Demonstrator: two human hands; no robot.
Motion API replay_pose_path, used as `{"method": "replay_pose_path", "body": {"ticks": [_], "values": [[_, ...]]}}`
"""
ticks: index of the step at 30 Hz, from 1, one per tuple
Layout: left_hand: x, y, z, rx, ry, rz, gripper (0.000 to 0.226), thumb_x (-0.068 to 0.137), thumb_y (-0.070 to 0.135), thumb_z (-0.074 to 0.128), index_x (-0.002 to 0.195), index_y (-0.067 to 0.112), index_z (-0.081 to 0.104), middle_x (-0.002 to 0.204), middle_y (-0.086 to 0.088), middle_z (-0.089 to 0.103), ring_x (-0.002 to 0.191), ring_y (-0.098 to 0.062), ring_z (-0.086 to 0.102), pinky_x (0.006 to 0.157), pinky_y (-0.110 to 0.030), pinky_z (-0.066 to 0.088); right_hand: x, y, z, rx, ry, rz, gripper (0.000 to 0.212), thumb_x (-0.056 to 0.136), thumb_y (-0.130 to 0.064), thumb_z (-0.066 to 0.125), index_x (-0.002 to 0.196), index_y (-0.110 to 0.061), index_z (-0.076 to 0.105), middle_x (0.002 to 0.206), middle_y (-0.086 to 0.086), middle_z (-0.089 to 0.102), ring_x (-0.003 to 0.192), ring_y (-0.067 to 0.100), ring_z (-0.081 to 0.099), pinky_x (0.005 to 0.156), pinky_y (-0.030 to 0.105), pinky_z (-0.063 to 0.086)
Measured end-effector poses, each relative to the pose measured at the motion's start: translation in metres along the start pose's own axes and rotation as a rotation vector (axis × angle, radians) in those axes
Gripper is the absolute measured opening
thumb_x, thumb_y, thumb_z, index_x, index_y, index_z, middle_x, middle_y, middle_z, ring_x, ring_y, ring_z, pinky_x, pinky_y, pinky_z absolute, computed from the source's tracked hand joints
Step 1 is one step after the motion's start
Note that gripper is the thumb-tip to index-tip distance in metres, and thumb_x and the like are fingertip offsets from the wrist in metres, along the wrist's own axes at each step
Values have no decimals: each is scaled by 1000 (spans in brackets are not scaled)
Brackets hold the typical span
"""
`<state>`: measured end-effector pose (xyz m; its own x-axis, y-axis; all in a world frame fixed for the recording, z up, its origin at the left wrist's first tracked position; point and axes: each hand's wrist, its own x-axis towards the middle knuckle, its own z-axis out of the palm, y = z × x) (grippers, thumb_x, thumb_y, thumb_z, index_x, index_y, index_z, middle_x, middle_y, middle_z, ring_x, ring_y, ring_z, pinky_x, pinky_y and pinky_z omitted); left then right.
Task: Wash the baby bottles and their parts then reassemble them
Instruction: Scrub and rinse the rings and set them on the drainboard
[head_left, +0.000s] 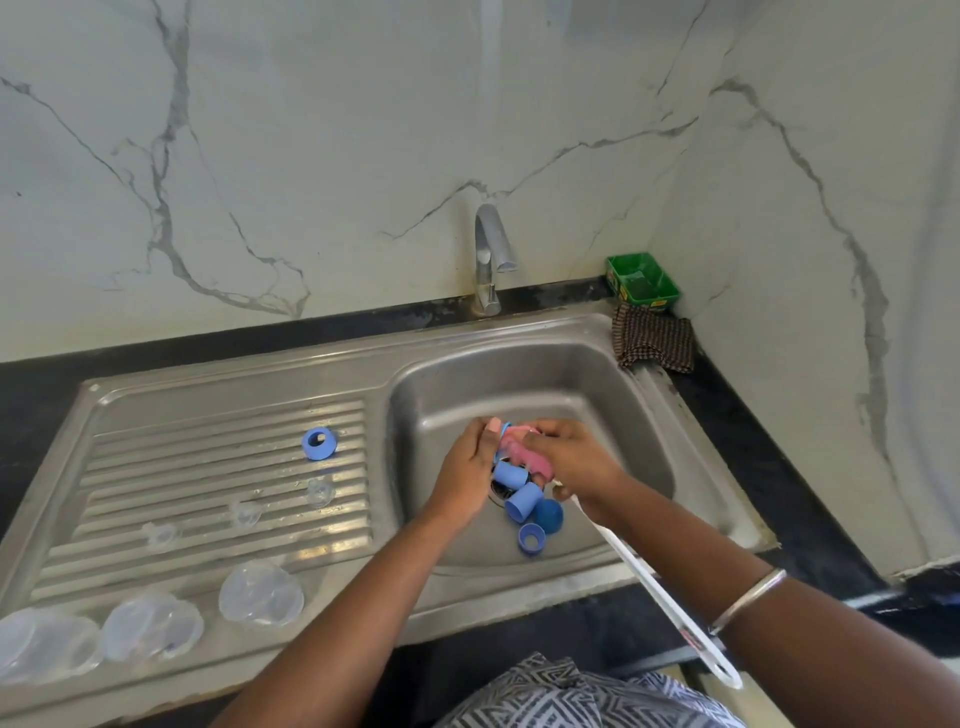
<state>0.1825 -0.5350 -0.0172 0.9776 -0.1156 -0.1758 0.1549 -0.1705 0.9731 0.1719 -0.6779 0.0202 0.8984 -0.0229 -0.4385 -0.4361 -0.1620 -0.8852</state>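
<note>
Two hands meet over the sink basin: the left hand curls round a blue ring, and the right hand grips the pink sponge head of a white-handled brush, pressing it into the ring. Below them blue caps lie by the drain. On the draining board to the left sit another blue ring, clear teats and three clear bottles.

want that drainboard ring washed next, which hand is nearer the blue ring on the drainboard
Left. The left hand is over the basin, on the side toward the blue ring on the drainboard. The right hand is farther right, beyond the pink brush head.
</note>
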Motion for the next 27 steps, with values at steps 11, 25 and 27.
{"method": "replay_pose_path", "body": {"ticks": [11, 25, 27], "values": [[53, 7, 48, -228, 149, -261, 22, 106, 27, 43, 93, 18, 60, 86, -6, 57, 73, -16, 54, 70, -28, 48, 58, -6, -91, 86, 108, 22, 12, 92, -20, 66, 100, -25, 73, 77, 5, 66, 53, 12, 52, 42, 19, 32], [107, 37, 131, -712, 164, -609, 34, 101, 26, 51, 125, 6, 65, 106, -23, 69, 57, -14, 57, 52, -21, 49, 146, -2, -196, -918, 588, -214, 59, 79, -10, 60, 134, -31, 53, 121, 17, 46, 101, 40, 49, 87, 42, 44], [113, 38, 135, -741, 172, -631, 33, 101, 27, 53, 124, 6, 65, 113, -25, 69, 60, -16, 58, 52, -21, 49, 154, 2, -200, -927, 579, -226, 60, 80, -10, 62, 137, -26, 52, 123, 18, 47, 102, 41, 50, 87, 43, 44]]}}
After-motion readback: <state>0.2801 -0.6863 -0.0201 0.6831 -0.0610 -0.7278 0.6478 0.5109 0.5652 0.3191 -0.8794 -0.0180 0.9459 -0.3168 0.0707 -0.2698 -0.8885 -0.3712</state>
